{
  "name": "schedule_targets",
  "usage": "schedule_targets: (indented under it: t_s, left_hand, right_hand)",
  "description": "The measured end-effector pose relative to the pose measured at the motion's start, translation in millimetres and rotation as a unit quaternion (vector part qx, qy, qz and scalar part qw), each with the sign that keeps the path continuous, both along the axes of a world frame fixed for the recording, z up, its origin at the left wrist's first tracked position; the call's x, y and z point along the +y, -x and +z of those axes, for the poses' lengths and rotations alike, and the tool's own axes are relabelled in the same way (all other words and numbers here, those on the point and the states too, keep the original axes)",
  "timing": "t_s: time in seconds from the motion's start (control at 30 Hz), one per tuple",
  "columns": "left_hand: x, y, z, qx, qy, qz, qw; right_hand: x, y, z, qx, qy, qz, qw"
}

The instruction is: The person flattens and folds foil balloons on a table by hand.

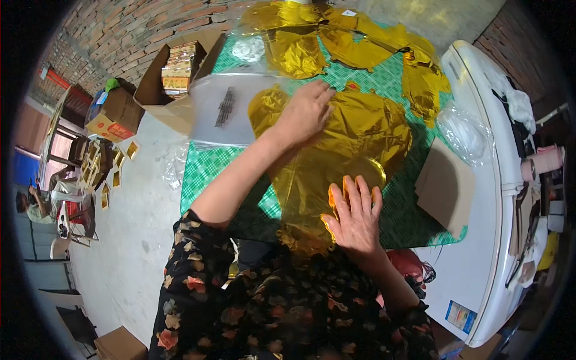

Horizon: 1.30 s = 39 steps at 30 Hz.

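A large gold foil sheet (pixel 354 135) lies spread on a table with a green checked cloth (pixel 207 171). My left hand (pixel 307 111) presses flat on the foil's upper left part, fingers together. Palm down and fingers spread, my right hand (pixel 355 213) rests on the foil's lower edge near me. A clear plastic bag with a dark print (pixel 225 108) lies just left of the left hand. More gold foil pieces (pixel 354 45) lie at the far end of the table.
An open cardboard box with stacked printed packs (pixel 180 66) stands at the table's far left. A cardboard sheet (pixel 445 186) and a crumpled clear bag (pixel 462 132) lie on the right. A white appliance (pixel 480 252) flanks the table. A person sits at far left (pixel 36 204).
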<state>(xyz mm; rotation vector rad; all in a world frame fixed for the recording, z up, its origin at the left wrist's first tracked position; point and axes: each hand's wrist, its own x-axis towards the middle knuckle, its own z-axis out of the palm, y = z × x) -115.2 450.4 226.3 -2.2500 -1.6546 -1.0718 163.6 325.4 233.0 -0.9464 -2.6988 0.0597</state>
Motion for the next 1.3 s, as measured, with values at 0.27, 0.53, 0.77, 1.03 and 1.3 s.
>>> schedule_targets:
  t_s: [0.27,0.53,0.77,1.03,1.3]
  left_hand:
    - [-26,-39,-30,0.096,0.037,0.021,0.994]
    - [-26,-43,-31,0.128,0.097,0.052,0.986]
    - [-30,-43,-23,0.134,0.122,0.053,0.982]
    - [-24,-47,-28,0.123,0.074,0.048,0.988]
    - [-31,-41,-29,0.116,0.086,0.056,0.988]
  right_hand:
    - [2,0,-3,0.008,0.010,-0.001,1.000]
    - [51,-8,19,0.059,-0.039,-0.009,0.997]
    - [235,-12,14,0.011,-0.208,-0.211,0.955]
    - [312,-22,-28,0.042,-0.206,-0.154,0.965]
    - [267,30,44,-0.001,-0.129,-0.198,0.972]
